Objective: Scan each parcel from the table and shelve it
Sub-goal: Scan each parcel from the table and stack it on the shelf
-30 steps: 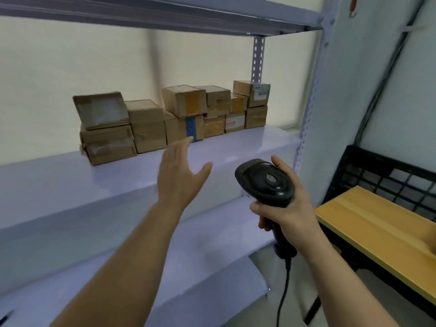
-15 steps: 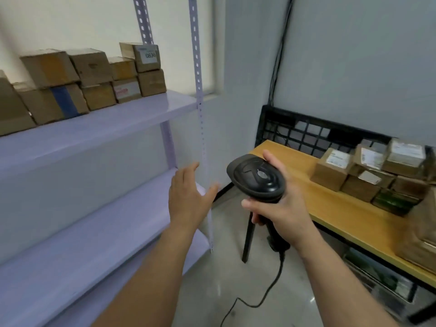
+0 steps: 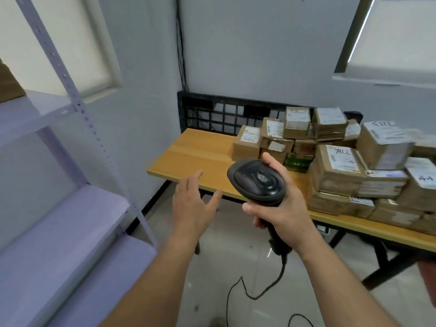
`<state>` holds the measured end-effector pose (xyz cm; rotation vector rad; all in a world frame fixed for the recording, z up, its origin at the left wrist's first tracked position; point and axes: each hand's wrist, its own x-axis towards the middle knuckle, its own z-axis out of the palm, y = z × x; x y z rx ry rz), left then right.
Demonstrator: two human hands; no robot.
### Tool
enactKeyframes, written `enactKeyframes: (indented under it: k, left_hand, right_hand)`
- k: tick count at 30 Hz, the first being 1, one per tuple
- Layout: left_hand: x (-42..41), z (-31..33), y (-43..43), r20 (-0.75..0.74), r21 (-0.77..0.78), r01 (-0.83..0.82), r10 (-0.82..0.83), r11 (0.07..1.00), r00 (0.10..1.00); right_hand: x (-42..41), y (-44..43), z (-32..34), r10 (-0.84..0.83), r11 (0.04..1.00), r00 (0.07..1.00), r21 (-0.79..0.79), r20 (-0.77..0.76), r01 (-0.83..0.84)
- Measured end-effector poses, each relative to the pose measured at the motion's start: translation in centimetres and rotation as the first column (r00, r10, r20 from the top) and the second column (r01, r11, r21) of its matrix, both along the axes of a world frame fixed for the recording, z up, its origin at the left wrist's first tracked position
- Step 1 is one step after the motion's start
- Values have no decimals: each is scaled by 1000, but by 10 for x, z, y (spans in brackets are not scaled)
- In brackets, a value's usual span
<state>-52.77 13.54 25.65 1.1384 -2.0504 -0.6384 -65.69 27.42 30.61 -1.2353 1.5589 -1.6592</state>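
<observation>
My right hand grips a black corded barcode scanner by its handle, head tilted up, in front of the table's front edge. My left hand is empty, with fingers spread, hovering just left of the scanner near the table's left corner. Several brown cardboard parcels with white labels are stacked on the right half of the wooden table. The pale shelf rack stands at the left; one shelved box shows at the frame's left edge.
A black wire grid backs the table against the wall. The scanner's cable trails down onto the tiled floor between me and the table. The table's black legs stand under its front edge. A perforated shelf upright rises close to the table's left corner.
My view has swung right, from the shelf with its row of boxes to the table of parcels. Both hands have come along; the left stays empty, the right keeps hold of the scanner.
</observation>
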Motion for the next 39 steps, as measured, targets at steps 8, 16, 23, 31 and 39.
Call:
enactKeyframes:
  k: [8,16,23,31,39]
  left_hand:
    - [-84,-11,-25,3,82,144,-145,986,989]
    - [-147,-21,-113,37,198,175,-186,964,982]
    - [-197,-35,-206,83,274,219,-250,937,965]
    - [-257,-71,-282,109,384,285,-350,878,931]
    - [-303,-100,-311,131,556,290,-426,779,895]
  right_hand:
    - [-67,-8,-8,-151,987,988,43,-42,153]
    - [-125,-84,-23,-240,968,971,76,2,239]
    - [-173,-166,-47,-304,939,952,182,38,292]
    - [-209,-235,-87,-358,896,928,317,98,312]
    - [-224,-255,-117,-420,835,898,445,131,325]
